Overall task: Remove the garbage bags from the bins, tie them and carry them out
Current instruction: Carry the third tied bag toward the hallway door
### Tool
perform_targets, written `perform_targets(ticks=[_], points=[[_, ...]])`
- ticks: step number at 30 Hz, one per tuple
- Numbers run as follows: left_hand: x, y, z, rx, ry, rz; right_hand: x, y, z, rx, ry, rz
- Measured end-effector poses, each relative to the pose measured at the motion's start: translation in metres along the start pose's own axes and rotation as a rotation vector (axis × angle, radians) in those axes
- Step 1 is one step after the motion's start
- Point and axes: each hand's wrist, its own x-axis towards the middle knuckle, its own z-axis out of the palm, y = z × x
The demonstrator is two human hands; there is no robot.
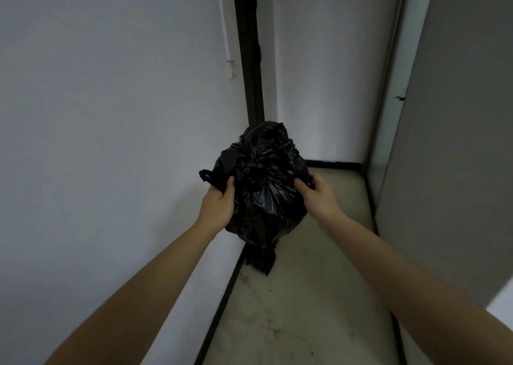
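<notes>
Narrow corridor corner, dim light. 2 bare forearms are reaching forward from the near edge, both nearly straight, converging on 1 black garbage bag [263, 187] at centre.

- Left hand [219, 201]: it is gripping the bag's left flank, palm turned inward and thumb lying up along the plastic. The fingers are curling round the far side, out of sight. A loose flap of plastic is sticking out to the left just above this hand.
- Right hand [319, 195]: it is mirroring the left on the bag's right flank. The thumb is pressing on the near face and the fingers are wrapping round behind; only their bases are showing.
- Bag: full and crumpled, with folds gathering toward a point on the face turned to the camera. A twisted tail is hanging from its near lower end, over the floor [305, 295]. Cannot tell whether that tail is touching the floor.
- Surroundings: a white wall [111, 115] is running along the left, with a dark vertical gap [249, 59] just beyond the bag. A grey panel [458, 142] is standing on the right.
</notes>
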Motion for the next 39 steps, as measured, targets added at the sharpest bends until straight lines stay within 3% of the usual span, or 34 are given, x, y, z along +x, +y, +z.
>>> perform_targets(ticks=[8,16,21,24,31,35,39], points=[[0.175,-0.104,-0.008,0.150,0.053,-0.183,0.172,0.062,0.096,-0.083,-0.169,0.128],[0.336,-0.249,0.022,0.027,-0.112,-0.387,0.317,0.178,0.165,-0.206,-0.183,0.320],[0.391,-0.327,0.060,0.083,-0.164,-0.546,0.372,0.265,0.180,-0.331,-0.162,0.534],[0.401,-0.400,0.093,0.151,-0.169,-0.671,0.391,0.347,0.182,-0.411,-0.194,0.646],[0.376,-0.671,0.190,0.252,-0.154,-0.979,0.396,0.645,0.202,-0.584,-0.319,0.743],[0.345,-0.808,0.233,0.208,-0.055,-1.117,0.375,0.797,0.222,-0.583,-0.327,0.804],[0.316,-0.911,0.264,0.198,0.034,-1.179,0.357,0.901,0.244,-0.596,-0.360,0.809]])
